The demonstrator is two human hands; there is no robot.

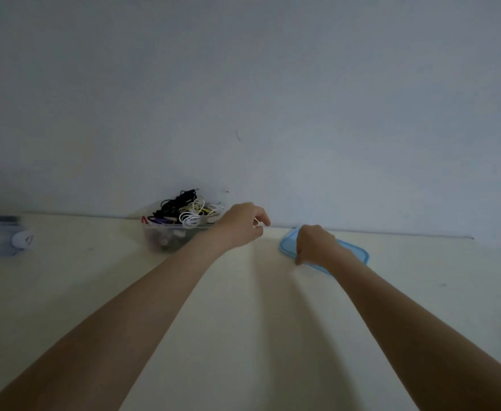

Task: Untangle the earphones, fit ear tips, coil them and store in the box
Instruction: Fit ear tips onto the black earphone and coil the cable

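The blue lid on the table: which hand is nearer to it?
The right hand. It is over the blue lid, covering part of it. The left hand is apart from it, beside the box of earphones.

We face a plain, pale grey-blue wall [273, 84] that fills the upper half of our view, bare except for a small dark mark [238, 135]. Below it runs a cream tabletop [243, 336], meeting the wall along a straight edge. The light is dim and even, casting soft shadows.
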